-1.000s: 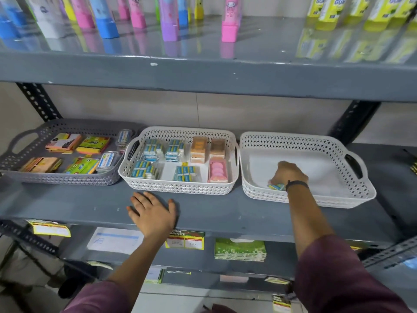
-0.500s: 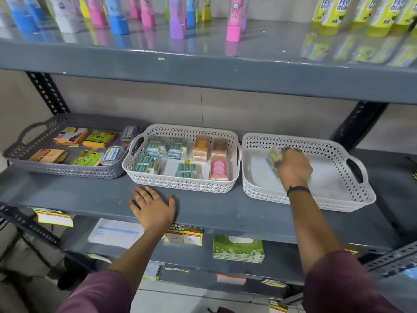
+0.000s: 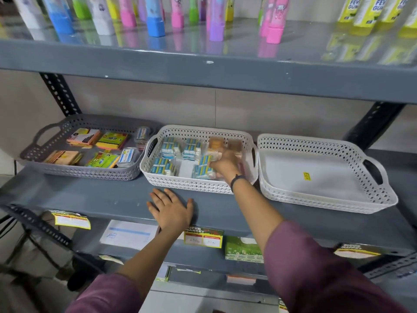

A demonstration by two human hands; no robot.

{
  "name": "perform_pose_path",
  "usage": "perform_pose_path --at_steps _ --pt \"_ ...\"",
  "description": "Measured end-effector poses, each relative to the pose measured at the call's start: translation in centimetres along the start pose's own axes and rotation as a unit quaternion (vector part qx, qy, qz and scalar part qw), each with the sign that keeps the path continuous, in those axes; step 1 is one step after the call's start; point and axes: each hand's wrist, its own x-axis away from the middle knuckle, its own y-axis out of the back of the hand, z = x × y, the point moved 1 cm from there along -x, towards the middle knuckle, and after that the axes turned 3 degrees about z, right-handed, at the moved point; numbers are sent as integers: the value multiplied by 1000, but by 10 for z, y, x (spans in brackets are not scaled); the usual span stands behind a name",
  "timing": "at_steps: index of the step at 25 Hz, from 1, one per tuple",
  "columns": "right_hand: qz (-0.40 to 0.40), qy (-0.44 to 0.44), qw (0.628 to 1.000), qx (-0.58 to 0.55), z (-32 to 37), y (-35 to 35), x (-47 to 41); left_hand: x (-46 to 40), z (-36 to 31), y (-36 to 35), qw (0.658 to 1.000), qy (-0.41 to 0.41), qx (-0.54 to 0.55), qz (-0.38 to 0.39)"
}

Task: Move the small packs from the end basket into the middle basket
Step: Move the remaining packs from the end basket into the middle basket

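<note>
Your right hand (image 3: 222,164) is inside the middle basket (image 3: 225,133), grip apparently clenched on a small blue-and-white pack (image 3: 204,162), though blur obscures the contact. Your left hand (image 3: 171,210) lies flat, released, on the shelf (image 3: 101,195). The end basket (image 3: 327,145) holds only a yellow sticker (image 3: 307,176)

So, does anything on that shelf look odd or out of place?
Only small things: a yellow sticker lies alone in the otherwise empty right basket, and the shelf tag at the left hangs crooked. Nothing spilled or broken.
</note>
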Motion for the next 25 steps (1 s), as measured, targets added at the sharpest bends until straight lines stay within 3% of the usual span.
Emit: perform_pose_path --at_steps 4,11,14,16,18,20,22,25 --pt "-32 -51 991 123 -7 -15 -10 0 5 6 998 -33 16 49" --pt "-53 -37 978 200 6 -23 7 -11 25 26 983 -91 74 139" --pt "-203 -9 974 100 4 3 23 -11 43 39 952 -100 251 141" --pt "-274 -21 960 -58 -6 35 26 -1 48 50 921 -89 374 68" --pt "-245 -56 948 -198 -17 58 25 15 36 71 899 -126 416 -45" --pt "-172 -84 951 -243 -21 65 24 18 5 91 845 -204 491 -50" --pt "-94 -112 952 -270 -17 62 25 7 -39 102 809 -232 539 38" --pt "-4 -163 919 -359 -10 55 27 -9 -101 102 830 -141 499 207"
